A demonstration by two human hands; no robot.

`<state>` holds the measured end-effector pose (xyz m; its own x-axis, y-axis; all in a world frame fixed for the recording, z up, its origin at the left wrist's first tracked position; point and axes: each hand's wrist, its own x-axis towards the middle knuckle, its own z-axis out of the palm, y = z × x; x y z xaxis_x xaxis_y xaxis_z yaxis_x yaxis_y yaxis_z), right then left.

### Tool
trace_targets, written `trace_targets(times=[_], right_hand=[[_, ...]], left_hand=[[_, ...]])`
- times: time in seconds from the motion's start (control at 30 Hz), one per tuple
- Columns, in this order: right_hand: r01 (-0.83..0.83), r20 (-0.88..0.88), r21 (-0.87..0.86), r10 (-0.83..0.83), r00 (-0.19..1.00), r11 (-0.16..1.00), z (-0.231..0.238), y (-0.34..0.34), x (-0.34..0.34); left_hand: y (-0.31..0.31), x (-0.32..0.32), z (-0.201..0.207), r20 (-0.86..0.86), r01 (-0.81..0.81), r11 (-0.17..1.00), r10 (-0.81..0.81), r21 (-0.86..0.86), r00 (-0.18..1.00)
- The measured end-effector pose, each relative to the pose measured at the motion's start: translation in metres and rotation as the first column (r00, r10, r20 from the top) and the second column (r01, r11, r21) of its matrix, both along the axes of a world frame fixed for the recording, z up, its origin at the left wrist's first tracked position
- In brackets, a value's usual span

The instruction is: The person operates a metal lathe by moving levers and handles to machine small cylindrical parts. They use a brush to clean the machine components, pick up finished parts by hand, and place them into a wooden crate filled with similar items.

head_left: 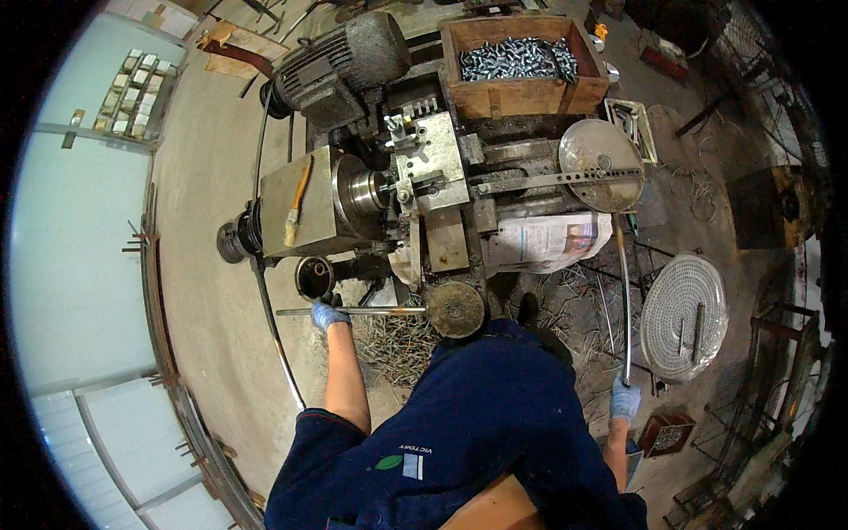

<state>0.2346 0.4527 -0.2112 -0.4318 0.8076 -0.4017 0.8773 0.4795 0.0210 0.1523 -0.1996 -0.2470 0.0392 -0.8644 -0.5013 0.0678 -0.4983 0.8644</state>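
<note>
My left hand (329,315), in a blue glove, is closed round a straight metal bar (384,311) that lies level beside the machine. Just beyond its fingers is a dark round tin (314,277). Out to the right, my right hand (624,400), gloved too, grips the near end of a long, slightly bent metal rod (624,300). Between my arms stands a lathe-like machine with a chuck (360,191), a steel tool block (433,159) and a round plate (455,310) close to my waist.
A wooden box (530,103) of small metal parts sits behind the machine, beside a motor (344,66). A brush (298,201) lies on the headstock. To the right are a disc with a perforated arm (602,165), newspaper (548,243) and a perforated round tray (658,318). Metal shavings (397,349) cover the floor below.
</note>
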Motion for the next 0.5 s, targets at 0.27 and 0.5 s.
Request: trace_targets(times=[0.27,0.5], right_hand=[[0.014,0.016,-0.038,-0.014,1.0,0.999,-0.001,-0.005,0.003],[0.06,0.086,-0.09,-0.052,0.995,0.994,0.008,-0.014,-0.004]], left_hand=[[0.002,0.001,0.0,0.004,0.021,1.0,-0.021,-0.021,1.0],[0.009,-0.004,0.011,-0.018,-0.014,1.0,0.014,0.011,1.0]])
